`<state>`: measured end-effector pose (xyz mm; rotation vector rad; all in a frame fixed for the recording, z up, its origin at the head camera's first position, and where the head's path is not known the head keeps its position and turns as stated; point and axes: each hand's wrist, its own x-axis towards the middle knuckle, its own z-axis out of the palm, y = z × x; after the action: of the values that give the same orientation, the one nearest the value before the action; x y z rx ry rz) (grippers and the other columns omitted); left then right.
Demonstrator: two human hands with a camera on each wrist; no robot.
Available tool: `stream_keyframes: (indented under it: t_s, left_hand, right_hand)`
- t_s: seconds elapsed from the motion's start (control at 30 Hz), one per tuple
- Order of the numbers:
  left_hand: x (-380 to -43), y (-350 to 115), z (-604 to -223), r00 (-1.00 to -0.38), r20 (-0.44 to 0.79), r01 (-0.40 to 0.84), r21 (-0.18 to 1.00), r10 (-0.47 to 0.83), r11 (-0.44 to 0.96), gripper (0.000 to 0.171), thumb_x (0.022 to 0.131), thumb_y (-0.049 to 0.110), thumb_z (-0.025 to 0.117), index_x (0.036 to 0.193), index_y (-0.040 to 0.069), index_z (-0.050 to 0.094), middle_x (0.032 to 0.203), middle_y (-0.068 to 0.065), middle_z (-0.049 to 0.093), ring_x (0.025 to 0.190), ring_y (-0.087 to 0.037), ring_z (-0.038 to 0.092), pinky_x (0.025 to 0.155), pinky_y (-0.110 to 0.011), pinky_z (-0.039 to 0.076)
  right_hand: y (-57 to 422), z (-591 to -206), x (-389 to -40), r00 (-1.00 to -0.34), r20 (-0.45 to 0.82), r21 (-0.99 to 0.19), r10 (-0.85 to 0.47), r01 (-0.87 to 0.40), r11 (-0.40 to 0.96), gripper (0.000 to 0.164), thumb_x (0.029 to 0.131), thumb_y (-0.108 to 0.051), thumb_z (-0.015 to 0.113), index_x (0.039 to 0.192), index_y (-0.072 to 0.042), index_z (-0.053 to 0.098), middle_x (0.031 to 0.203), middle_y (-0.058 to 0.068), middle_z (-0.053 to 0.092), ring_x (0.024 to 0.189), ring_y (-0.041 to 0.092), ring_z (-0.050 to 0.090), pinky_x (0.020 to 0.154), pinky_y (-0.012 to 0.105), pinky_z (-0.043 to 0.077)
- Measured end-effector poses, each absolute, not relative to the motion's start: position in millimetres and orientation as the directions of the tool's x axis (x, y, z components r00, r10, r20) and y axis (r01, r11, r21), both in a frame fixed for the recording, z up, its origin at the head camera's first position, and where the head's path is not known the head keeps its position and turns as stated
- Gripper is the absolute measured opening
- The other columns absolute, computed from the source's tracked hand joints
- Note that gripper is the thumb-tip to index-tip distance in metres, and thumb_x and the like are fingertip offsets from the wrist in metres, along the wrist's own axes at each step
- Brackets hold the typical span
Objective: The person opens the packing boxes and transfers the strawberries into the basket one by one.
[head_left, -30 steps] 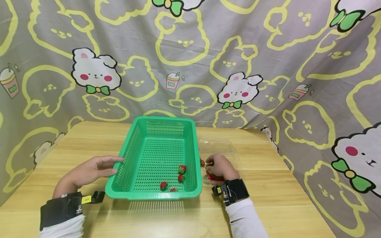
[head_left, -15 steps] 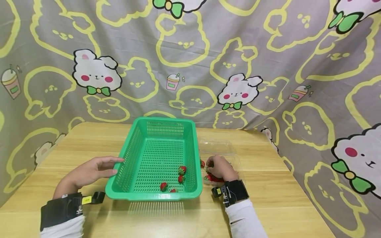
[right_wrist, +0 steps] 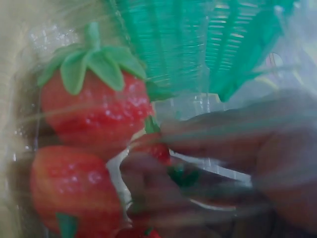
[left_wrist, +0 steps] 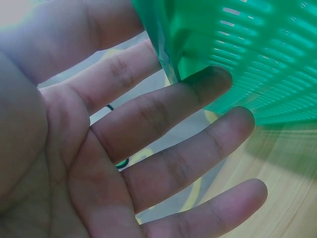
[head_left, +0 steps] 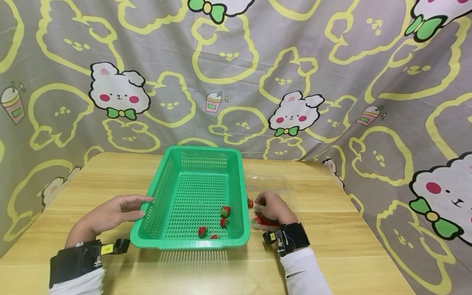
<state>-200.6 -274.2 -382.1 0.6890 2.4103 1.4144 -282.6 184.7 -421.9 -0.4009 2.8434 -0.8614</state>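
Note:
My left hand [head_left: 110, 211] rests its fingers against the left rim of a green plastic basket [head_left: 242, 192]. In the left wrist view those fingers [left_wrist: 233, 124] are spread and nearly straight beside the slotted wall. Inside the basket, toward its near right corner, lie several strawberries [head_left: 225, 211]. To the right of the basket, my right hand [head_left: 273, 207] reaches into a clear plastic clamshell box [head_left: 293, 200] of strawberries. Its thumb and fingers pinch a small strawberry [right_wrist: 156, 148]. Two larger strawberries, one with broad green leaves [right_wrist: 96, 104], sit beside the fingertips.
The box's clear lid [head_left: 267, 180] lies folded back behind it. One strawberry [head_left: 250, 203] shows by the basket's right wall. A wooden table [head_left: 332, 241] carries everything, and a patterned curtain [head_left: 228, 82] hangs behind and at both sides.
My right hand stays in the clamshell box, its fingers drawing slightly closer together. The left hand and the basket hold their places.

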Motion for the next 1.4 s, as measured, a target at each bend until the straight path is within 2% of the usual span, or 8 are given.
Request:
stream_keyframes:
  t_s: [0.1,0.27,0.33,0.5,0.57,0.87,1.13,1.4]
  left_hand:
    - [-201.7,-273.7,-381.6,-0.854,0.011,0.266,0.868,0.521,0.419,0.046,0.1,0.013,0.054,0.139,-0.008,0.043,0.137,-0.034,0.044,0.116,0.005,0.048,0.085,-0.023,0.047]
    - [-201.1,-273.3,-380.9,-0.855,0.007,0.272,0.858,0.519,0.436,0.046,0.101,0.014,0.054,0.14,-0.008,0.043,0.139,-0.034,0.043,0.126,-0.044,0.045,0.085,-0.023,0.047]
    - [-200.5,-273.8,-381.0,-0.857,0.008,0.274,0.854,0.516,0.442,0.046,0.101,0.014,0.054,0.141,-0.007,0.043,0.139,-0.033,0.043,0.126,-0.042,0.046,0.085,-0.023,0.047]
    - [-199.8,-275.3,-382.4,-0.852,0.01,0.267,0.868,0.523,0.419,0.046,0.101,0.014,0.054,0.14,-0.008,0.043,0.138,-0.035,0.043,0.114,0.008,0.047,0.085,-0.023,0.047]
    - [-199.9,-275.0,-382.5,-0.852,0.01,0.264,0.871,0.523,0.414,0.047,0.1,0.013,0.054,0.14,-0.008,0.043,0.138,-0.035,0.043,0.111,0.014,0.044,0.085,-0.023,0.047]
    - [-201.1,-273.9,-381.3,-0.852,0.015,0.268,0.872,0.523,0.411,0.046,0.1,0.013,0.054,0.139,-0.009,0.043,0.137,-0.035,0.044,0.112,0.011,0.045,0.085,-0.023,0.046]
    - [-201.0,-274.4,-381.6,-0.855,0.012,0.263,0.872,0.519,0.412,0.047,0.1,0.013,0.054,0.14,-0.009,0.043,0.137,-0.035,0.044,0.111,0.012,0.045,0.085,-0.023,0.047]
    - [-202.7,-274.4,-382.0,-0.852,0.02,0.282,0.86,0.524,0.425,0.046,0.1,0.01,0.053,0.14,-0.009,0.042,0.136,-0.034,0.046,0.122,-0.042,0.049,0.084,-0.024,0.048]
  right_hand:
    - [186.6,-421.3,-282.6,-0.953,-0.055,-0.583,-0.297,-0.21,0.785,0.005,0.093,-0.005,0.064,0.096,-0.006,0.068,0.08,0.002,0.059,0.069,0.016,0.054,0.064,0.034,0.045]
    - [188.1,-419.9,-280.7,-0.951,-0.078,-0.649,-0.298,-0.178,0.739,0.011,0.095,-0.003,0.059,0.102,-0.003,0.067,0.078,0.004,0.06,0.061,0.016,0.057,0.056,0.033,0.045]
    - [188.0,-419.9,-280.7,-0.951,-0.087,-0.662,-0.296,-0.167,0.731,0.013,0.095,0.0,0.057,0.103,-0.002,0.067,0.077,0.005,0.059,0.059,0.017,0.057,0.054,0.032,0.044]
    - [187.7,-421.5,-281.8,-0.943,-0.074,-0.593,-0.324,-0.219,0.775,0.013,0.087,0.0,0.066,0.099,-0.004,0.069,0.081,0.002,0.061,0.07,0.016,0.055,0.062,0.032,0.046]
    - [187.7,-421.9,-281.6,-0.938,-0.079,-0.563,-0.337,-0.237,0.792,0.015,0.083,-0.001,0.072,0.097,-0.006,0.07,0.083,0.0,0.062,0.073,0.015,0.054,0.065,0.033,0.046]
    - [187.8,-421.7,-282.7,-0.938,-0.1,-0.524,-0.332,-0.234,0.819,0.009,0.083,-0.004,0.073,0.089,-0.011,0.07,0.081,-0.003,0.063,0.073,0.015,0.054,0.068,0.033,0.046]
    - [191.0,-420.0,-282.3,-0.937,-0.088,-0.66,-0.339,-0.2,0.724,0.009,0.086,0.0,0.065,0.094,-0.002,0.068,0.08,0.003,0.061,0.064,0.016,0.052,0.057,0.03,0.043]
    - [192.9,-413.8,-279.9,-0.937,-0.149,-0.811,-0.317,-0.068,0.581,0.013,0.092,0.002,0.059,0.104,0.003,0.064,0.089,0.011,0.061,0.058,0.024,0.055,0.049,0.031,0.041]
